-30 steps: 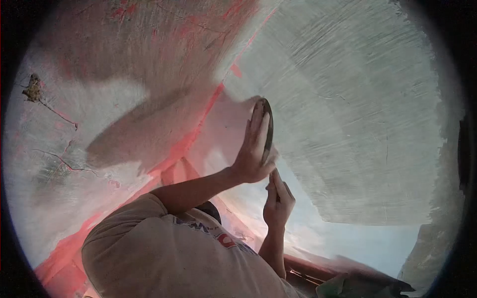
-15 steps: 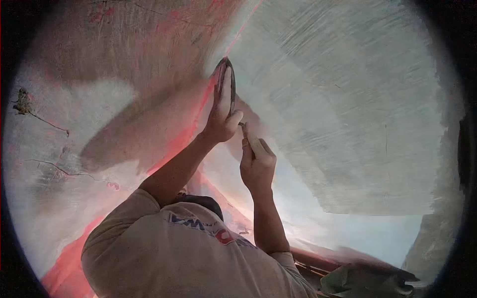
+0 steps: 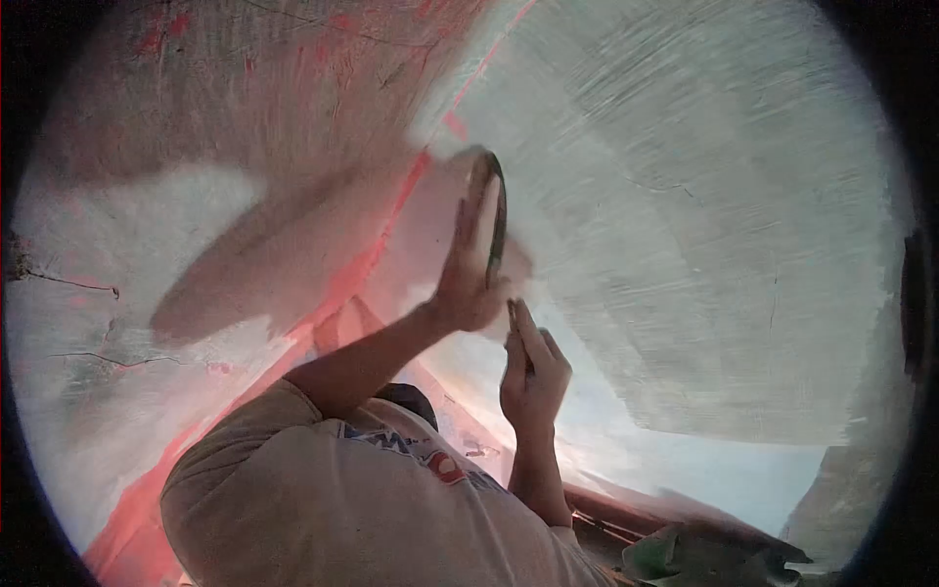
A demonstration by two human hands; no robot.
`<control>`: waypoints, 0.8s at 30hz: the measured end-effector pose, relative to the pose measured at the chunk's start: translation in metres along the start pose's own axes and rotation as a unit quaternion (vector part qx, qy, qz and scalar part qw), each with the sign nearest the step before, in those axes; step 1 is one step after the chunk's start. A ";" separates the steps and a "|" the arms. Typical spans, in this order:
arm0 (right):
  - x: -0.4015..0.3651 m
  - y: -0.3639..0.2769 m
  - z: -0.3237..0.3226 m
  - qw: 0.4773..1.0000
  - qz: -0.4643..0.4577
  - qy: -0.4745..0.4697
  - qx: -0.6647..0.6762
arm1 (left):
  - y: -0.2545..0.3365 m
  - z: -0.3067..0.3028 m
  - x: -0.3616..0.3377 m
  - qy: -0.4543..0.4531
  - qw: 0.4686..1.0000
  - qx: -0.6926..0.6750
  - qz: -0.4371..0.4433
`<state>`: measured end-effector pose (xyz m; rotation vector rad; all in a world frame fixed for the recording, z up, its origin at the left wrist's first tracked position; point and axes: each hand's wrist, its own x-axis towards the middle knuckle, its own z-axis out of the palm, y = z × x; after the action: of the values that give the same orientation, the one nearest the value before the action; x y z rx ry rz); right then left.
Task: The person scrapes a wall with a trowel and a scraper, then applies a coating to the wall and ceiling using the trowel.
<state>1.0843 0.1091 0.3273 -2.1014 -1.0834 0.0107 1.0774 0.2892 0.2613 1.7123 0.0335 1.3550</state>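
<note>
My left hand (image 3: 473, 284) is raised near the wall, its long fingers lying along a thin, dark-edged curved thing (image 3: 500, 220) seen nearly edge-on. Its palm side is hidden. Just below and to the right is my right hand (image 3: 534, 377), fingers folded in a pinch round a slim tool (image 3: 512, 311) that mostly disappears in the grip. The tool's tip comes close to the heel of my left hand. I cannot tell what kind of tool it is. Around both hands is the pale, brush-marked wall surface (image 3: 685, 254).
A pink-red line (image 3: 377, 245) runs along the joint between two wall surfaces. Cracks (image 3: 122, 362) mark the left surface, under a large shadow (image 3: 245, 254). My shirt (image 3: 362, 509) fills the bottom. A crumpled dark green thing (image 3: 675, 556) lies at lower right.
Both hands have moved down and to the right in view, away from the pink-red line. The curved thing has moved along with my left hand.
</note>
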 end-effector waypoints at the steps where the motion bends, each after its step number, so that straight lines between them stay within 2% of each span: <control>1: 0.013 0.003 0.013 1.000 -0.023 0.007 0.006 | -0.007 -0.010 0.012 0.014 0.999 0.002 0.034; 3: 0.031 0.005 0.031 0.998 -0.060 0.013 0.020 | -0.029 -0.032 0.028 0.004 0.999 0.017 0.036; 7: 0.039 -0.001 0.045 0.995 -0.088 0.016 0.041 | -0.028 -0.048 0.032 -0.017 0.999 0.036 0.037; 10: 0.023 0.006 0.033 0.996 -0.082 0.020 0.038 | -0.015 -0.032 0.025 0.014 1.000 0.001 0.021; 11: 0.017 0.012 0.024 0.996 -0.085 0.021 0.037 | -0.006 -0.026 0.016 -0.007 0.998 0.060 0.014; 13: -0.007 0.029 0.010 0.993 -0.061 0.042 0.090 | 0.003 0.002 -0.006 -0.014 0.998 0.050 -0.030; 14: -0.020 0.029 -0.006 0.997 0.029 0.004 0.066 | 0.009 0.015 -0.017 -0.020 0.997 0.070 -0.028; 16: -0.037 0.036 -0.014 0.994 0.057 0.024 0.087 | 0.033 0.024 -0.026 -0.051 0.995 0.052 -0.068; 19: -0.028 0.026 -0.014 0.995 0.064 0.005 0.079 | 0.027 0.018 -0.019 -0.035 0.995 0.069 -0.064; 21: -0.007 0.025 0.001 0.997 0.019 0.007 0.069 | 0.012 0.007 -0.006 0.000 0.996 0.071 -0.052; 22: 0.004 0.023 0.013 0.998 -0.002 0.007 0.066 | -0.010 -0.002 0.001 0.021 0.996 0.087 0.003; 23: 0.017 0.019 0.021 0.998 -0.006 -0.006 0.056 | -0.013 -0.013 0.011 0.012 0.990 0.139 -0.009; 24: 0.031 0.013 0.027 0.999 -0.012 -0.018 0.045 | -0.025 -0.018 0.016 0.028 0.991 0.133 -0.017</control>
<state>1.1047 0.1434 0.3092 -2.0144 -1.1091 0.0834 1.0818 0.3234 0.2558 1.8834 0.2838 1.4228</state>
